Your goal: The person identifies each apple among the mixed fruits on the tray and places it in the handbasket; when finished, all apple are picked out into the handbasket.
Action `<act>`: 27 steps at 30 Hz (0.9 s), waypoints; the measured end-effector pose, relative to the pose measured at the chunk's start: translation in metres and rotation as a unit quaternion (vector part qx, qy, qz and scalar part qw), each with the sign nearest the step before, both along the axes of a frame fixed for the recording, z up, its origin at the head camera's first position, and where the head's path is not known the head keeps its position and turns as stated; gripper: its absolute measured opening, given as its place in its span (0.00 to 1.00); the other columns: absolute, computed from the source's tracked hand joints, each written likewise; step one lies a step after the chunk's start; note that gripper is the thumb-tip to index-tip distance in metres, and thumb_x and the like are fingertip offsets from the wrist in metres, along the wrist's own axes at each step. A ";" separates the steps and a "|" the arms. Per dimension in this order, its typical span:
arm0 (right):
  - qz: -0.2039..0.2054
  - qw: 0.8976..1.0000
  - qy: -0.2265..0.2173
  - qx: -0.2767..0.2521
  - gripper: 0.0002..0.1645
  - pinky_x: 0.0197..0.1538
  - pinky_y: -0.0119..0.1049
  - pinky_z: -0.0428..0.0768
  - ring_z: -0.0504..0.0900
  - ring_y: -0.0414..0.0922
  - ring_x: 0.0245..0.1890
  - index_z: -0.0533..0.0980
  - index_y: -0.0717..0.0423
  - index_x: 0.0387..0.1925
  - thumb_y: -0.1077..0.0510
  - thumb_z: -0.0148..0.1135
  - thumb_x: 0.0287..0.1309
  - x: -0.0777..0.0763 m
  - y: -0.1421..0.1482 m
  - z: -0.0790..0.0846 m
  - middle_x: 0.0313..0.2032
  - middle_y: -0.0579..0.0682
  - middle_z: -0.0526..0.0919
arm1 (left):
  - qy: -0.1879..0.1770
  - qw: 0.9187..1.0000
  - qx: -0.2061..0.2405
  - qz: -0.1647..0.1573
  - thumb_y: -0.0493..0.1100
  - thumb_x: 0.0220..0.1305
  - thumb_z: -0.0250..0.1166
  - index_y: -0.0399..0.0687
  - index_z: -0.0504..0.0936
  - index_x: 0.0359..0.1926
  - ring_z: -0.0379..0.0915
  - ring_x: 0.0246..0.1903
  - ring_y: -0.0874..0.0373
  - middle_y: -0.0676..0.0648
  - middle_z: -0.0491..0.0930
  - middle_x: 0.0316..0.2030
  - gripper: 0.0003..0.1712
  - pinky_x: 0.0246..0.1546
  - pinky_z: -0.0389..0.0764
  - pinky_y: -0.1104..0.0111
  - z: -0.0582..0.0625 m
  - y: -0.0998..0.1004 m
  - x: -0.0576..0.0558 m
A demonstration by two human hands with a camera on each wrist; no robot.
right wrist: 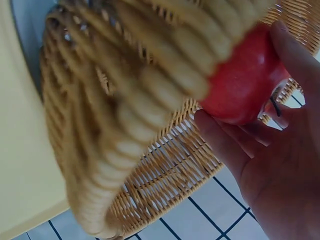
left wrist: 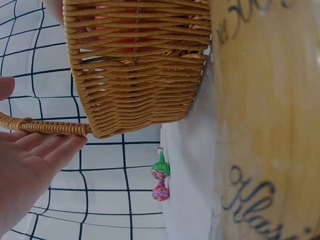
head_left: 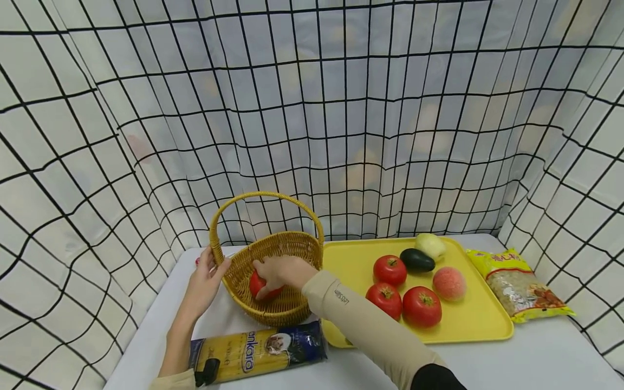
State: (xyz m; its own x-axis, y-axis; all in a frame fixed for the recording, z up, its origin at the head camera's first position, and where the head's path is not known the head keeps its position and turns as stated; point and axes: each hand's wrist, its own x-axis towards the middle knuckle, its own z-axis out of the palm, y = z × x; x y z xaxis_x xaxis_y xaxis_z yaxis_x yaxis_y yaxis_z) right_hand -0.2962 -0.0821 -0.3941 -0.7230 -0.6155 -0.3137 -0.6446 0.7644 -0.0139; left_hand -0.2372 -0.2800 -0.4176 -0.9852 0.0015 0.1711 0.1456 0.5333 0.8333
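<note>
A wicker basket [head_left: 292,311] with a tall arched handle stands on the table. My left hand [head_left: 203,284] holds the left foot of the handle; in the left wrist view its fingers lie along the handle [left wrist: 55,128], with the thumb on the other side. Inside the basket, my right hand [head_left: 280,273] grips a red apple [head_left: 258,284]. The right wrist view shows the apple [right wrist: 245,80] between thumb and fingers, its stem toward the palm, partly hidden by the blurred basket rim [right wrist: 145,110].
A yellow tray [head_left: 478,325] at right bears several red apples [head_left: 421,306], a peach [head_left: 449,284], a dark green avocado-like thing [head_left: 417,260] and a pale fruit [head_left: 431,246]. Spaghetti [head_left: 258,352] lies before the basket, a yellow bag [head_left: 519,284] far right. Two lollipops [left wrist: 160,175] lie beyond the basket.
</note>
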 end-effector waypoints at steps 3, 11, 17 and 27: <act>0.011 1.000 0.020 0.006 0.52 0.67 0.37 0.81 0.76 0.43 0.68 0.57 0.40 0.77 0.26 0.63 0.60 0.006 -0.001 -0.005 0.70 0.45 0.72 | 0.001 1.000 -0.006 0.000 0.55 0.80 0.53 0.40 0.37 0.82 0.49 0.78 0.30 0.26 0.50 0.79 0.47 0.79 0.59 0.42 -0.003 -0.003 0.005; 0.007 1.000 0.014 0.003 0.54 0.76 0.42 0.74 0.66 0.45 0.77 0.51 0.36 0.81 0.27 0.62 0.61 0.009 0.004 -0.004 0.78 0.45 0.61 | 0.009 1.000 -0.012 -0.005 0.58 0.79 0.53 0.41 0.37 0.82 0.50 0.78 0.31 0.27 0.51 0.78 0.49 0.78 0.60 0.42 -0.001 -0.003 0.003; 0.028 0.999 0.039 -0.018 0.51 0.80 0.49 0.69 0.56 0.50 0.82 0.47 0.37 0.82 0.29 0.55 0.68 0.008 0.017 0.001 0.82 0.47 0.53 | 0.012 1.000 -0.010 -0.008 0.56 0.79 0.53 0.40 0.36 0.82 0.50 0.78 0.29 0.26 0.50 0.78 0.48 0.78 0.60 0.40 0.001 -0.004 -0.002; 0.091 0.963 0.150 -0.204 0.38 0.81 0.45 0.67 0.65 0.46 0.77 0.60 0.47 0.78 0.39 0.53 0.75 0.043 0.092 -0.013 0.76 0.48 0.66 | 0.010 1.000 -0.017 -0.012 0.56 0.80 0.52 0.40 0.35 0.82 0.49 0.78 0.29 0.26 0.49 0.79 0.49 0.77 0.61 0.39 -0.001 -0.005 -0.001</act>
